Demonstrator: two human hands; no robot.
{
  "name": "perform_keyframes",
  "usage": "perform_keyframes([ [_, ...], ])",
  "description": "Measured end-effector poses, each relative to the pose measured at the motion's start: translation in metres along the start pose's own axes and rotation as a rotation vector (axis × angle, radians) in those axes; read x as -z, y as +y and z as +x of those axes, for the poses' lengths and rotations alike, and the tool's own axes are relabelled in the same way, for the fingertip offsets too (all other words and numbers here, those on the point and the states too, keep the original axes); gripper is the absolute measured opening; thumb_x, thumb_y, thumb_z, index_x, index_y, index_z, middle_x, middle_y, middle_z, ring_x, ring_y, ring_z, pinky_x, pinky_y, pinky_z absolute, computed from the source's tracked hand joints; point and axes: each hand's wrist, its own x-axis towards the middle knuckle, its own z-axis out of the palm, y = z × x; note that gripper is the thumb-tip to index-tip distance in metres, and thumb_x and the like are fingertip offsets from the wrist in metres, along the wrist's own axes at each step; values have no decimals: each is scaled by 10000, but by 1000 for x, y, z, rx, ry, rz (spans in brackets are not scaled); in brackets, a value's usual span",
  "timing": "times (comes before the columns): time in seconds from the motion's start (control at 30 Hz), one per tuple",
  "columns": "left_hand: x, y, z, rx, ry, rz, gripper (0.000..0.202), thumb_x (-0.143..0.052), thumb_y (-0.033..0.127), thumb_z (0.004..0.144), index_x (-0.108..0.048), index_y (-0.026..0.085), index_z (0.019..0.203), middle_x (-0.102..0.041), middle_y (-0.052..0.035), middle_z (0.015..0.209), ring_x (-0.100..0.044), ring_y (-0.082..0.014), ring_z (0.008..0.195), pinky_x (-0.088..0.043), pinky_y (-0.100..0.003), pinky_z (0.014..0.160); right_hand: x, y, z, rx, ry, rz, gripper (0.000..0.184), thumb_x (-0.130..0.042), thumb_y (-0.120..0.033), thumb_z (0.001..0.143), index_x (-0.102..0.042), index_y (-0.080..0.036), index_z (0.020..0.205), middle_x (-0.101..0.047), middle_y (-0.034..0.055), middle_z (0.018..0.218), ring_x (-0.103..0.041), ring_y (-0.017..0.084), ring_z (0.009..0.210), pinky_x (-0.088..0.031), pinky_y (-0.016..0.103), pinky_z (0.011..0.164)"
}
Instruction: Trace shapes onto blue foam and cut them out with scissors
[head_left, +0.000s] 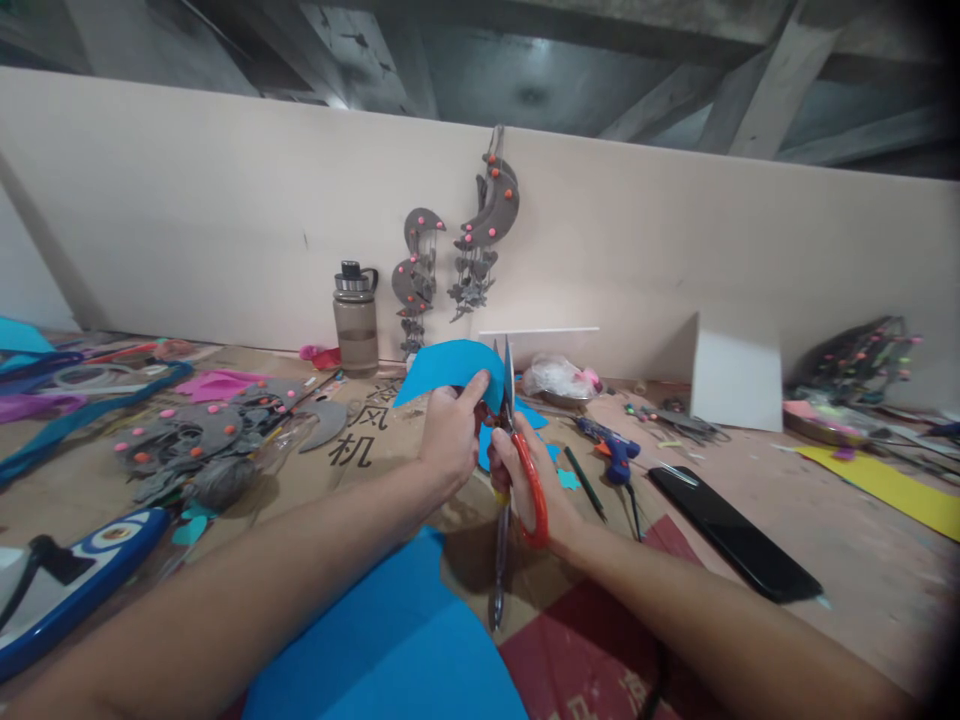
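My left hand [452, 432] pinches a blue felt-like sheet [444, 368], holding it up above the table. In my right hand [534, 470] is a pair of scissors with red handles [537, 505]. The scissor blades point upward, slightly parted, at the right edge of the blue piece. Whether they touch it I cannot tell. Smaller blue scraps [568, 480] lie just behind and beside my right hand. A large blue sheet [390, 640] with a curved edge spreads over the cardboard below my forearms. A second metal tool [499, 580] shows beneath the scissors, its kind unclear.
A glue gun [616, 455], a dark pencil [585, 483] and a black phone [735, 535] lie to the right. Grey crescents with pink dots [217, 430] are piled left. A water bottle [355, 325] stands by the wall, near hanging crescent ornaments [491, 215].
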Motion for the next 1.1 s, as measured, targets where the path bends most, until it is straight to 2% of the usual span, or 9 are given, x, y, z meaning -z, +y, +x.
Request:
perform_keyframes([
  [0.43, 2, -4, 0, 19, -25, -6, 476, -873, 454, 648, -480, 191, 586, -515, 55, 532, -431, -80, 474, -317, -258, 480, -2, -2, -2, -65, -8, 111, 356, -614, -576, 924, -473, -251, 955, -379, -75, 656, -316, 74, 497, -290, 207, 444],
  [0.67, 1, -3, 2, 19, -35, -42, 478, -882, 418, 637, -463, 195, 585, -495, 66, 520, -411, -72, 448, -309, -255, 456, -3, -5, -2, -111, -12, 153, 419, -652, -584, 890, -405, -247, 862, -348, -94, 607, -269, 60, 465, -217, 200, 419],
  [1.1, 1, 2, 4, 13, -62, -104, 458, -882, 339, 610, -448, 198, 576, -484, 72, 513, -438, -79, 451, -308, -247, 438, -5, -17, -4, -170, 4, 101, 443, -677, -618, 846, -429, -253, 883, -342, -94, 608, -273, 71, 467, -228, 203, 410],
])
